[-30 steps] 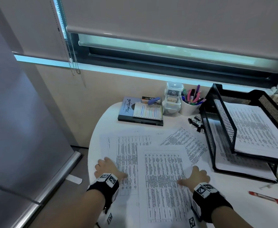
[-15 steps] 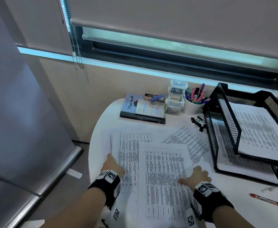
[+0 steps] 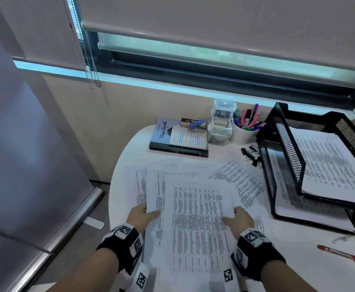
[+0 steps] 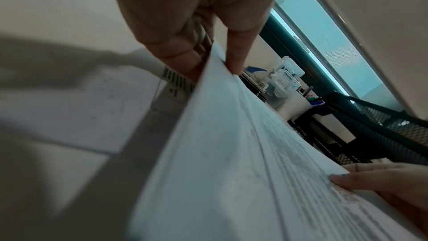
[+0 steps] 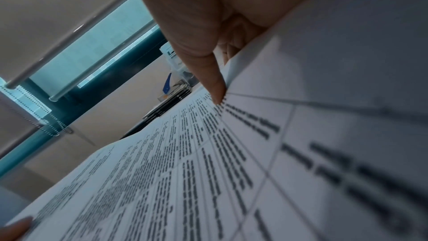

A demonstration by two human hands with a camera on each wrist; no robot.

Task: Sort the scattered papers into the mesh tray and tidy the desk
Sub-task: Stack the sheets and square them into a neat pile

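Papers (image 3: 199, 220) printed with tables lie overlapped across the near part of the round white bench (image 3: 130, 152), and the top sheets are held at both side edges. The left hand (image 3: 139, 216) has its grip clamped on the left edge, thumb on top and fingers beneath; the right hand (image 3: 238, 218) pinches the right edge the same way.

Just right of the sheets stands the black mesh tray (image 3: 286, 165), two tiers, each already carrying printed pages. Black binder clips (image 3: 251, 154) lie against its near-left corner. Behind the papers rest a dark book (image 3: 161, 135) whose cover script seems to read "Maya Angelou", a striped notepad (image 3: 188, 139) on top of it, a blue stapler (image 3: 196, 124), a small clear drawer unit (image 3: 221, 123) and a white cup of pens (image 3: 246, 131). A red pen (image 3: 342, 255) lies at the far right, well apart from the sheets.

The left wrist view shows the left hand (image 4: 190, 30) with fingers tucked under the lifted paper edge, more sheets flat below. The right wrist view shows the right hand (image 5: 208, 43) with its thumb pressed on the print; the text is too blurred to read.
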